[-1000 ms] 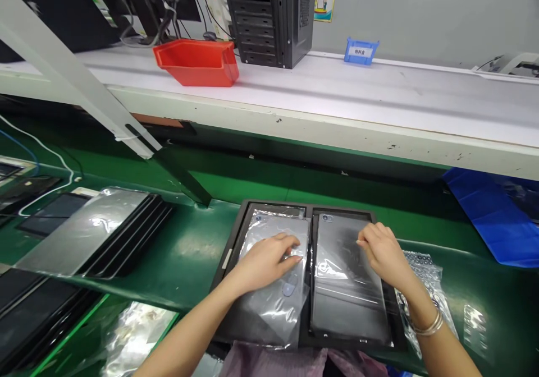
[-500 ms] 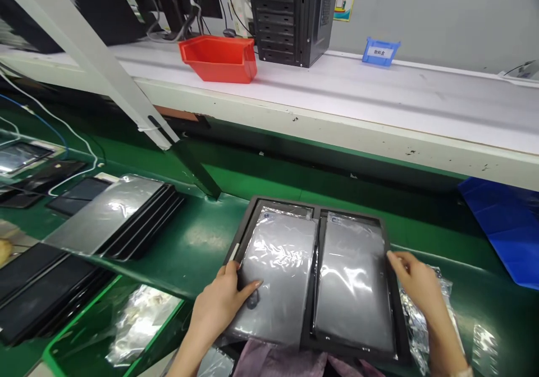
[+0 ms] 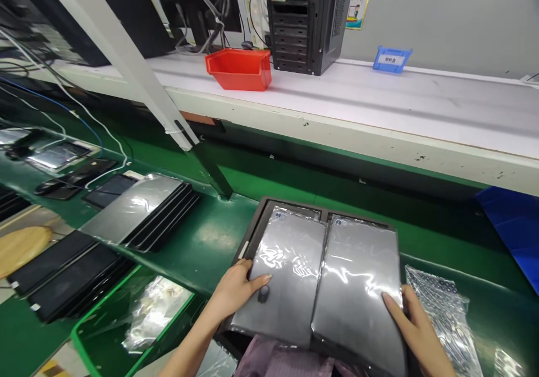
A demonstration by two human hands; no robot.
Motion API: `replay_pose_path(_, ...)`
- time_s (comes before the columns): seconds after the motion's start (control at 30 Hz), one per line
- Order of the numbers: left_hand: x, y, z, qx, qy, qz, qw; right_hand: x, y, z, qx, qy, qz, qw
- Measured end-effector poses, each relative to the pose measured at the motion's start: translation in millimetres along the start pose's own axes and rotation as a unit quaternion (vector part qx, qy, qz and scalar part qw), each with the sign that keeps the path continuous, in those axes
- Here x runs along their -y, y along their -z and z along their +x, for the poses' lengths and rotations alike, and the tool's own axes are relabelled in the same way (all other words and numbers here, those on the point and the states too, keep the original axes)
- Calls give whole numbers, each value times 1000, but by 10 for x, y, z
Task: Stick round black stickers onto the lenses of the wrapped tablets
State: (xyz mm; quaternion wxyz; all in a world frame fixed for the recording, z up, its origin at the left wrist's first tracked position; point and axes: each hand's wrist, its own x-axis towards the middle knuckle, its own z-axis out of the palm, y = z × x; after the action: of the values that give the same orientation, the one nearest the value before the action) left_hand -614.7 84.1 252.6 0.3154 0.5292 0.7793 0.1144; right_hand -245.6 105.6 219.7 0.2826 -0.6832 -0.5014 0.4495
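Observation:
Two flat grey tablets in clear plastic film, a left tablet (image 3: 290, 276) and a right tablet (image 3: 357, 287), lie side by side over a black tray (image 3: 255, 237) in front of me. My left hand (image 3: 238, 290) grips the left tablet's left edge, thumb on its face by a small dark round spot (image 3: 263, 293); its other fingers are partly hidden at the edge. With thumb on top and fingers at the side, my right hand (image 3: 415, 315) holds the right tablet's right edge. That tablet's near end sits raised over the tray.
Left of the tray stand a stack of tablets (image 3: 138, 206) and a green bin (image 3: 80, 332) with clear plastic bags (image 3: 155, 309). Crumpled clear film (image 3: 442, 304) lies at right. A white shelf (image 3: 337, 122) overhangs the bench, bearing a red bin (image 3: 240, 74) and a computer tower (image 3: 307, 35).
My right hand has moved from the tray's right rim onto the right tablet's edge. The right tablet has come up out of its recess. My left hand stays at the left tablet; the view has shifted.

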Motion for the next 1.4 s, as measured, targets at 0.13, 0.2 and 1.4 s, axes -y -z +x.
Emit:
replay_pose_path(0.13,38,91,-71,58,-6,-258,964,85,-1,-48,16,-68,173,982)
replay_pose_path(0.2,89,149,-104,92,21,-393,914,170,45,-73,-7,-77,202,976)
replay_pose_path(1.4,140,342,-31,46,-11,-156,987,632,-1548,-163,188,112,76,973)
